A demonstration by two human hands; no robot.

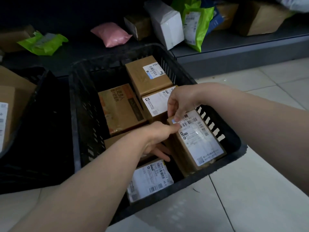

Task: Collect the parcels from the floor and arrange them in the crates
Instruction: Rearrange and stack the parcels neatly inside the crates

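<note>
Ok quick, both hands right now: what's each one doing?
Left hand: gripping the far left corner of the labelled box in the black crate.
Right hand: pinching that box's top edge.

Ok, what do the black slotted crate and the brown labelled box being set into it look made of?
The black slotted crate looks like moulded plastic: matte, with regular slots cut through its walls. The brown labelled box held by both hands looks like cardboard, with a white paper label that appears glossy, possibly under tape.

shelf (234, 52): dark, low, behind | floor (250, 190): pale tiles, right and front
</note>
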